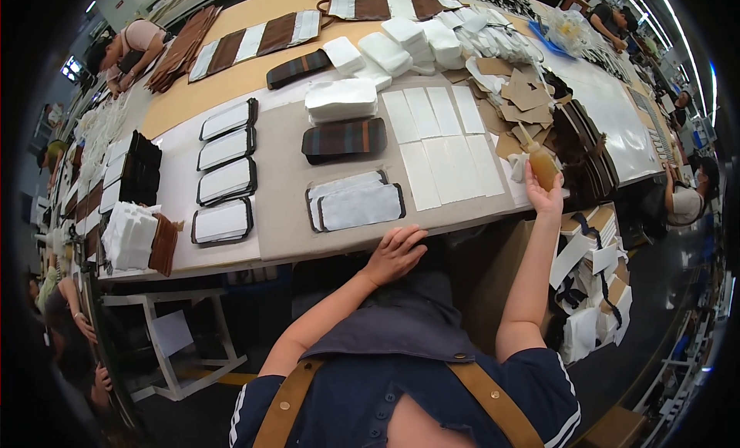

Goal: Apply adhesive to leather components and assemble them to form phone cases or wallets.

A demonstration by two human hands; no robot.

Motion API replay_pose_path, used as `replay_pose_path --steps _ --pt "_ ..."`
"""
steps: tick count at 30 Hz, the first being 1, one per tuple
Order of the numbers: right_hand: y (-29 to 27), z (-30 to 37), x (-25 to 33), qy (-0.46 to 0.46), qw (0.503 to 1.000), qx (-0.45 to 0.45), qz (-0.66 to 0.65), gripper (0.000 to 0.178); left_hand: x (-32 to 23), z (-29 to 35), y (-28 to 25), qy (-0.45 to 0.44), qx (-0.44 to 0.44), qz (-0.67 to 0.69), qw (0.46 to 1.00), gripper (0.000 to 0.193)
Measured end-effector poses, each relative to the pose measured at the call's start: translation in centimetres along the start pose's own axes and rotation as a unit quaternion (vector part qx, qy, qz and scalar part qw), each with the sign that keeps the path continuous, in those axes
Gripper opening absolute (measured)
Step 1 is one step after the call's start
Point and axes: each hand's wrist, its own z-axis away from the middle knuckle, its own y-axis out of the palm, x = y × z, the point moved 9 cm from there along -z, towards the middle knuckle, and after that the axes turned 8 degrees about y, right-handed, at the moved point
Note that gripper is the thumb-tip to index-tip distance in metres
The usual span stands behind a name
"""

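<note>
My right hand (543,195) is wrapped round a squeeze bottle (544,164) of amber liquid, its thin nozzle tilted up and to the left, at the table's right front. My left hand (395,255) lies on the table's front edge with its fingers stretched out and nothing in them. Beyond it is a stack of rounded pale pieces with dark borders (361,208). Two rows of white rectangular sheets (455,167) lie flat between that stack and the bottle. Further back sit a dark striped fabric stack (344,140) and a pile of white pads (341,101).
Several dark-edged white piles (225,180) line the left side. Brown cardboard scraps (527,93) and dark strips (590,151) crowd the right. A box of offcuts (590,275) stands below the table's right end. Other people work around the table, one at the back left (142,43).
</note>
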Motion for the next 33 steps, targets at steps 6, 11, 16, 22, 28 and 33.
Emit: replay_pose_path --steps 6,11,16,22,28,33 --pt "1.8 3.0 -2.6 0.016 0.994 0.059 0.092 0.070 -0.1 -0.2 -0.4 0.001 0.003 -0.001 1.000 0.012" --pt "0.3 7.8 -9.0 -0.090 0.964 0.030 0.249 0.062 0.0 -0.2 -0.7 -0.005 0.013 0.001 1.000 0.011" --pt "4.5 13.9 -22.3 -0.338 0.402 0.284 0.802 0.062 -0.1 -0.2 -1.2 -0.011 0.008 0.040 0.999 0.013" --pt "2.6 15.8 -26.8 -0.355 0.115 0.318 0.872 0.084 0.1 -0.5 -5.6 -0.066 -0.078 0.187 0.977 0.024" --pt "-0.4 16.9 -25.5 -0.382 0.083 0.318 0.864 0.090 0.7 -0.4 -7.8 -0.085 -0.093 0.203 0.971 0.031" --pt "1.4 17.1 -25.2 -0.303 0.194 0.312 0.879 0.085 2.6 -5.2 -5.0 -0.139 0.044 0.049 0.988 0.066"
